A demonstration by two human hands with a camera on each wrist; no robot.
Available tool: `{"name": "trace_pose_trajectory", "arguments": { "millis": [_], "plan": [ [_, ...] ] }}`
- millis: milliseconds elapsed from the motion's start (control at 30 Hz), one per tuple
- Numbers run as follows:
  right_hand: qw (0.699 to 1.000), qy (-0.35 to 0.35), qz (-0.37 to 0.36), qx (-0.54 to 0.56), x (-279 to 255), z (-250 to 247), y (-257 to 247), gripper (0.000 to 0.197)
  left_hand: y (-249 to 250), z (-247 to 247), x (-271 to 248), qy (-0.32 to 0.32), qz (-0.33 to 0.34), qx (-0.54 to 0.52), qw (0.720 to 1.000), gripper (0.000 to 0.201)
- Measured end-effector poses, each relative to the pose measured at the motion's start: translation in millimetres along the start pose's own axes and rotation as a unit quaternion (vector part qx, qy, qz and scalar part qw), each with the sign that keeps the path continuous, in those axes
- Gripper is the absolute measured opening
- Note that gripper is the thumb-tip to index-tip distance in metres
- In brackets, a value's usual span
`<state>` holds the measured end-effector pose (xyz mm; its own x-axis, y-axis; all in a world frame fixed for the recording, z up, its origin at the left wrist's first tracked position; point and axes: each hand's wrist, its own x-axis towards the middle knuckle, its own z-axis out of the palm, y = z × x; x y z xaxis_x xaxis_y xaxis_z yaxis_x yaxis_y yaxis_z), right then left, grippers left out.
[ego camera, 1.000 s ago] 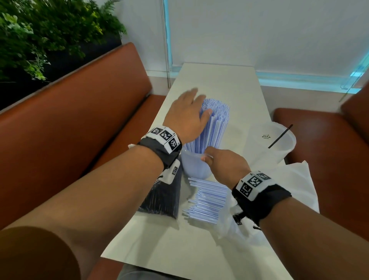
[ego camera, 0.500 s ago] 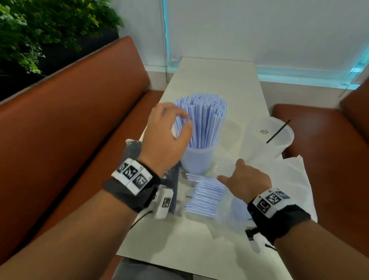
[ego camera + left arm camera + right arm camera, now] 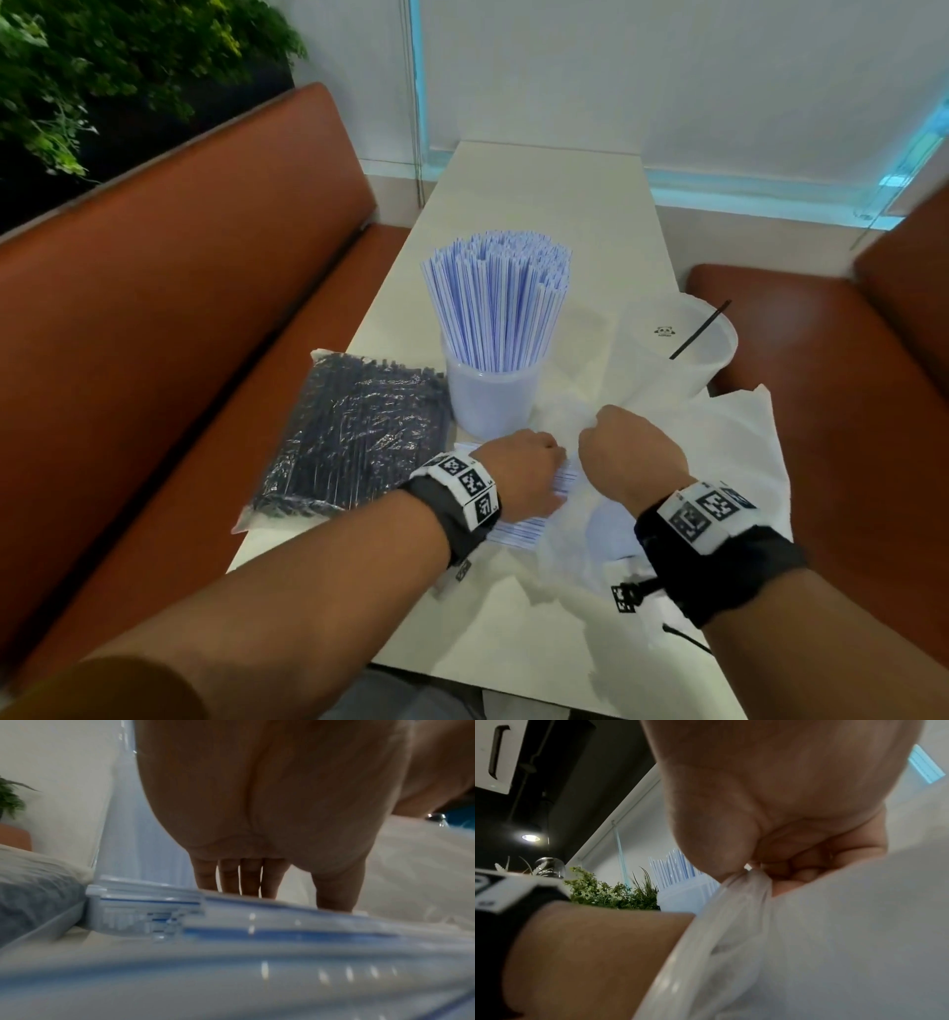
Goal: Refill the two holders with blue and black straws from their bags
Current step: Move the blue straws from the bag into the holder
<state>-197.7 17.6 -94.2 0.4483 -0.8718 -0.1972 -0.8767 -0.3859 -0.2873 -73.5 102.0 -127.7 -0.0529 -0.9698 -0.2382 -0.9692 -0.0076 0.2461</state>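
Observation:
A translucent holder stands mid-table, packed with upright blue straws. To its right, a second holder contains one black straw. A sealed bag of black straws lies at the left. Loose blue straws lie in front of the full holder, half inside a clear bag. My left hand reaches down onto them; in the left wrist view its straight fingers and thumb touch the blue straws. My right hand pinches the clear bag at its edge.
The narrow white table runs away from me between two brown bench seats. A plant stands behind the left bench. A wall and window close the far end.
My left hand left the straws in the holder and came down onto the loose pile. My right hand moved from the holder's base to the clear bag and took hold of its edge.

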Motion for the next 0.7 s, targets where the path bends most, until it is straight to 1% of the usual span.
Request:
{"name": "trace_pose_trajectory", "arguments": {
  "millis": [133,233,367,433,500,600,700],
  "plan": [
    [1.000,-0.008,-0.002,0.019,-1.4,-1.7,0.8,0.026,-1.5,7.3,8.4,0.012,0.004,0.013,1.000,0.030],
    [1.000,-0.022,-0.019,0.005,-1.5,-0.5,3.1,0.027,-0.7,8.6,12.4,0.012,-0.006,0.000,1.000,0.028],
    [0.999,-0.027,-0.007,0.028,0.5,-1.3,3.5,0.023,0.7,5.9,12.8,0.020,-0.016,0.052,0.998,0.028],
    [0.999,-0.030,-0.003,0.030,0.9,-2.8,2.8,0.021,-1.9,-1.0,9.3,0.030,-0.023,0.078,0.996,0.023],
    [0.999,-0.032,-0.013,0.007,0.9,-3.9,2.0,0.019,-9.4,-10.7,1.6,0.026,-0.032,0.109,0.993,0.018],
    [1.000,-0.006,-0.020,-0.005,1.0,-4.8,2.8,0.012,-29.7,-27.1,-16.6,0.023,-0.047,0.146,0.988,0.016],
    [0.999,-0.010,-0.005,0.038,4.7,-0.9,6.5,0.015,-58.0,-41.8,-38.7,0.030,-0.062,0.167,0.984,0.019]
  ]
}}
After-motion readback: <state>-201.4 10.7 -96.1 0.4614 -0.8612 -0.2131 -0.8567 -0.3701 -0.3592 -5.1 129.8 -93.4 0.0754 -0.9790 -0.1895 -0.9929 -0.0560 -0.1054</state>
